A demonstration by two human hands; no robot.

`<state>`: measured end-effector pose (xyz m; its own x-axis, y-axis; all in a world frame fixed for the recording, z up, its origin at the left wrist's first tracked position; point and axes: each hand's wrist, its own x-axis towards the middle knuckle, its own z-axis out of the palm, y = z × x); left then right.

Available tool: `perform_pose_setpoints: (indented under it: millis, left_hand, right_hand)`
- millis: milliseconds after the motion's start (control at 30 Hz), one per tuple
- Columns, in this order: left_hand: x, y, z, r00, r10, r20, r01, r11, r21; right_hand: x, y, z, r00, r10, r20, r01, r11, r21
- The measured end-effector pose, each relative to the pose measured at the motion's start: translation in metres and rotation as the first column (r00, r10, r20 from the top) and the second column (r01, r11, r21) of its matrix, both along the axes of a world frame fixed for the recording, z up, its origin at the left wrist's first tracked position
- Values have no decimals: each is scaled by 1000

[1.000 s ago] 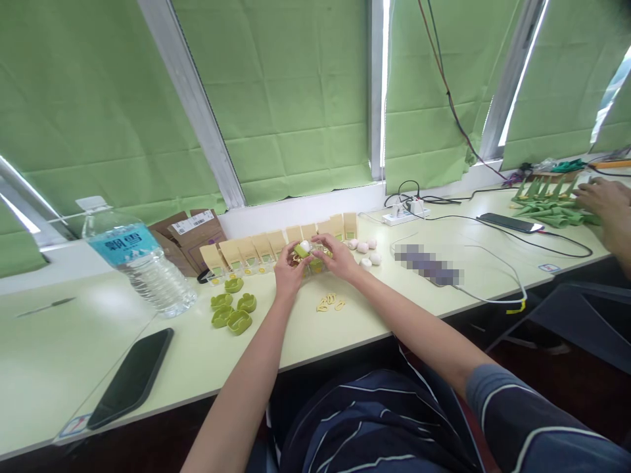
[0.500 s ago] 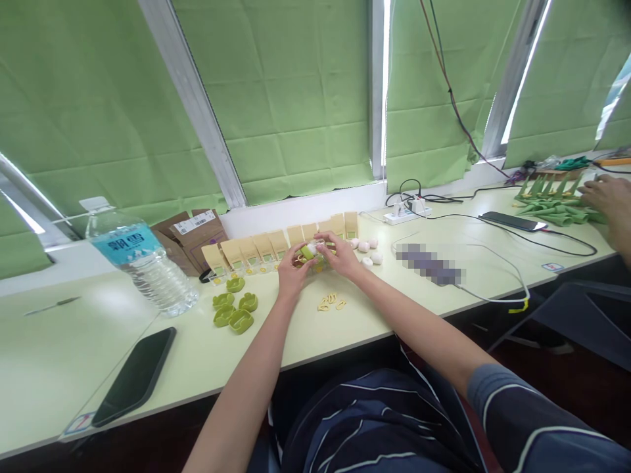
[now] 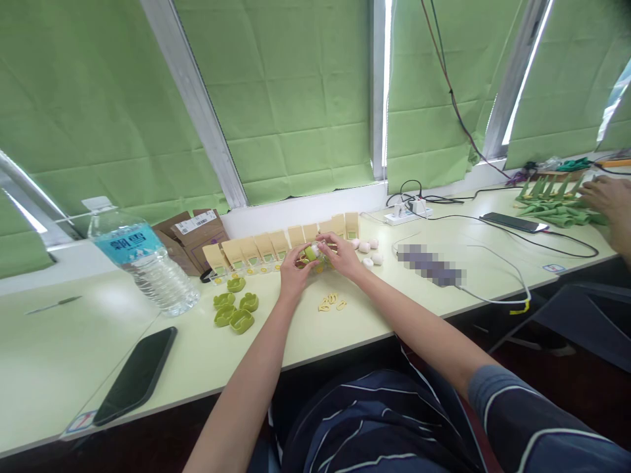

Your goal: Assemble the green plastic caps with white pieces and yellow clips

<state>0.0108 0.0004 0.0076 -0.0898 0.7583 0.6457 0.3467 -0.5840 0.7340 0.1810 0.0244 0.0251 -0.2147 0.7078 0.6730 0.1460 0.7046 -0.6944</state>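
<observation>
My left hand [image 3: 294,270] is closed around a small green-and-white piece [image 3: 311,252] above the table. My right hand [image 3: 340,253] meets it from the other side, fingers bent and pinching at clear plastic against that piece; the fingers partly hide both. Behind my hands stands a row of tan cards with clear plastic boxes [image 3: 239,256]. Several green cup-like pieces [image 3: 241,320] lie to the left of my left hand. Small pale yellow loops [image 3: 331,302] lie below my hands. Several white-pink rounded pieces [image 3: 365,247] sit just beyond my right hand.
A large water bottle [image 3: 142,256] and a cardboard box [image 3: 192,240] stand at the left, with a black phone [image 3: 135,374] near the front edge. Rightward are a power strip [image 3: 407,215], cables, another phone [image 3: 513,222], green pieces [image 3: 559,211] and another person's hand [image 3: 608,197].
My hands stay almost in place, with my right fingers shifted slightly on the clear plastic by the green-and-white piece. The view has moved very slightly.
</observation>
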Motion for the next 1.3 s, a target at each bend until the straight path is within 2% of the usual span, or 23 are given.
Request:
perform_pose_setpoints:
  millis: [233, 400, 633, 767, 1000, 1100, 1300]
  left_hand:
    - [4, -5, 4, 999, -16, 35, 17, 999, -27]
    - [4, -6, 5, 997, -28, 70, 30, 999, -36]
    - [3, -3, 8, 974, -64, 217, 67, 998, -8]
    - [2, -5, 9, 965, -105, 239, 111, 994, -13]
    - [2, -6, 10, 957, -93, 276, 102, 995, -20]
    - [4, -7, 11, 945, -119, 305, 146, 987, -65]
    - [9, -12, 13, 952, -166, 256, 200, 973, -113]
  right_hand:
    - [-2, -3, 1, 1000, 18, 6, -18, 1000, 9]
    - [-2, -4, 2, 1000, 23, -9, -23, 999, -38]
    - [-1, -7, 2, 1000, 17, 3, -16, 997, -77]
    - [0, -9, 3, 999, 28, 18, -27, 997, -69]
    - [0, -1, -2, 995, 96, 30, -94, 994, -64]
    - [0, 2, -3, 995, 84, 56, -83, 996, -25]
    - [0, 2, -4, 995, 39, 87, -40, 999, 17]
